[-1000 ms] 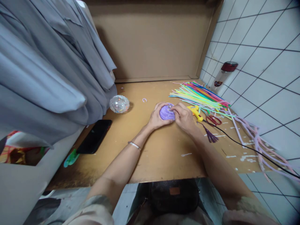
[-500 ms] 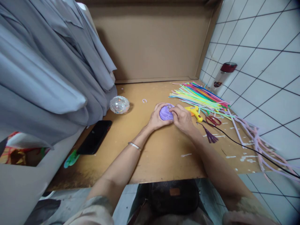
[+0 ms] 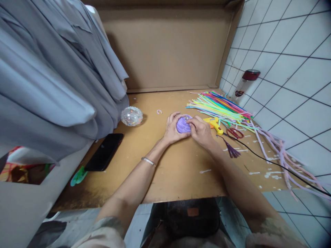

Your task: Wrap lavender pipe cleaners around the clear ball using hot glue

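Observation:
A round purple piece of coiled pipe cleaner [image 3: 183,126] is held just above the table's middle. Around its left side and underside wraps my left hand [image 3: 172,129]. My right hand [image 3: 201,131] is closed, its thumb and fingertips pressed together against the coil's upper right edge; whether a loose end sits in that pinch is too small to tell. Right beside my right hand lies a yellow glue gun [image 3: 214,124], its black cord trailing off to the right. Red-handled scissors [image 3: 234,133] and a dark purple tassel [image 3: 232,150] rest nearby.
Many colourful pipe cleaners [image 3: 219,107] are heaped at the back right, lilac ones [image 3: 281,155] hanging over the edge. A clear bottle [image 3: 244,85] stands by the tiled wall. Leftward are a clear ball [image 3: 131,116], a black phone [image 3: 104,151] and a grey cloth [image 3: 64,75].
The left hand's fingers have shifted slightly on the purple coil. The right hand keeps its pinch at almost the same spot, and the things on the table stay where they were.

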{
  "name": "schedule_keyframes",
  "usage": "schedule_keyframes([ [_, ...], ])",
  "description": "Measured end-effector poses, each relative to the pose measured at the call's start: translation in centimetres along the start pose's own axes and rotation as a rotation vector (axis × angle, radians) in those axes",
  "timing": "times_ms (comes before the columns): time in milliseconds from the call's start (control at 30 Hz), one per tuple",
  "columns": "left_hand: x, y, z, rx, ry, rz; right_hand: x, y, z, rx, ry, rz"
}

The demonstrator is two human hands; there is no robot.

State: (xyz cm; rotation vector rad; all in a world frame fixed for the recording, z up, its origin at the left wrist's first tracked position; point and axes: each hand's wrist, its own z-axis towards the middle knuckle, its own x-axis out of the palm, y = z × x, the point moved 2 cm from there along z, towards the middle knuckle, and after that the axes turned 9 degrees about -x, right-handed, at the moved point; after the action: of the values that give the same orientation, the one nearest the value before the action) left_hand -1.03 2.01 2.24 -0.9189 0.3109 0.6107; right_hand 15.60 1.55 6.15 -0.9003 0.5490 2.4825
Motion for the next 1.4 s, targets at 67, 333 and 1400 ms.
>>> schedule_keyframes([
  [67, -0.06, -0.16, -0.02, 0.024, -0.003, 0.008, 0.04, -0.1, -0.02, 0.001, -0.004, -0.003],
  [333, 0.02, -0.48, -0.31, 0.067, -0.049, 0.055, 0.24, -0.35, -0.07, -0.011, -0.032, 0.011],
  [1400, 0.27, -0.19, -0.07, 0.154, -0.049, -0.004, 0.36, -0.16, -0.18, -0.022, -0.056, -0.008],
])
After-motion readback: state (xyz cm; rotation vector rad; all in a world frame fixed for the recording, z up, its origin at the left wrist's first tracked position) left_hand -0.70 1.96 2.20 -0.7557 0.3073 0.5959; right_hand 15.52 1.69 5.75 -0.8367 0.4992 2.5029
